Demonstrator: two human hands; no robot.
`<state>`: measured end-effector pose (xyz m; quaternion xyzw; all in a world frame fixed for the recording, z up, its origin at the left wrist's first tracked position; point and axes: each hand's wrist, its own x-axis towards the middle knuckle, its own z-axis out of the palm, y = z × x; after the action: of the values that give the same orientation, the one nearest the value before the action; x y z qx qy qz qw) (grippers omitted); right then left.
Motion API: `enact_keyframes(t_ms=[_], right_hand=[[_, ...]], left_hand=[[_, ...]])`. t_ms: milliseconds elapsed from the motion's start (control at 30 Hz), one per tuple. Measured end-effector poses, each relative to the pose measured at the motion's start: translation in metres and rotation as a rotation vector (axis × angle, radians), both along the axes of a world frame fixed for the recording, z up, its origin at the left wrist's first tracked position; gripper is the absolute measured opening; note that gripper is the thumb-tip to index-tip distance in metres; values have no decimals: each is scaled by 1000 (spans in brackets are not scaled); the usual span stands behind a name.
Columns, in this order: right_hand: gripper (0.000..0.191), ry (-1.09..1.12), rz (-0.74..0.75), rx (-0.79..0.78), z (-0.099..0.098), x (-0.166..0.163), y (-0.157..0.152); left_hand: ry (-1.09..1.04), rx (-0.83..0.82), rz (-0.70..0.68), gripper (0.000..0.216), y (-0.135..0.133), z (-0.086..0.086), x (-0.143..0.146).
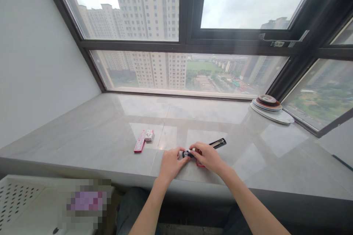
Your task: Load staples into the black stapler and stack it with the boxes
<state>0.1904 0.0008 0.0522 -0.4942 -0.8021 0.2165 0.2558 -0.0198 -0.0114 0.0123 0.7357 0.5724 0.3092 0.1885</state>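
A black stapler [218, 143] lies on the pale stone ledge, opened out, its long arm reaching to the right behind my fingers. My left hand [171, 163] grips its front end between thumb and fingertips. Bent over the stapler's middle, my right hand [207, 156] has its fingertips pinched at the front part; whether a small piece such as staples is between them is hidden. Part of a red-edged object [200, 164] shows under my right hand. Off to the left lie a flat red-and-white box [139, 144] and a small white box [149, 135], touching each other.
The ledge [110, 132] runs along a dark-framed window [132, 46]. At its far right corner stands a stack of plates [271, 112]. Below the front edge at left is a white perforated basket [35, 209] beside my legs, with a blurred purple patch over it.
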Motion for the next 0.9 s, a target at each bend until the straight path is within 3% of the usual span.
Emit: enact_keyframes(t_ms=[167, 300, 467, 533, 733, 800, 900], right_hand=[[27, -36, -13, 13, -2, 0, -2], [31, -46, -167, 26, 2, 1, -10], [50, 161, -95, -164, 2, 0, -26], [53, 281, -133, -235, -5, 11, -30], [65, 473, -444, -466, -22, 84, -27], [66, 569, -412, -447, -16, 96, -21], [61, 632, -232, -406, 2, 89, -8]], left_hand=[[0, 1, 10, 36, 3, -1, -2], [-4, -15, 10, 36, 3, 0, -2], [3, 2, 0, 33, 3, 0, -1], [10, 11, -3, 32, 3, -1, -1], [24, -19, 0, 32, 4, 1, 0], [18, -17, -2, 32, 4, 2, 1], [9, -11, -5, 33, 3, 3, 0]])
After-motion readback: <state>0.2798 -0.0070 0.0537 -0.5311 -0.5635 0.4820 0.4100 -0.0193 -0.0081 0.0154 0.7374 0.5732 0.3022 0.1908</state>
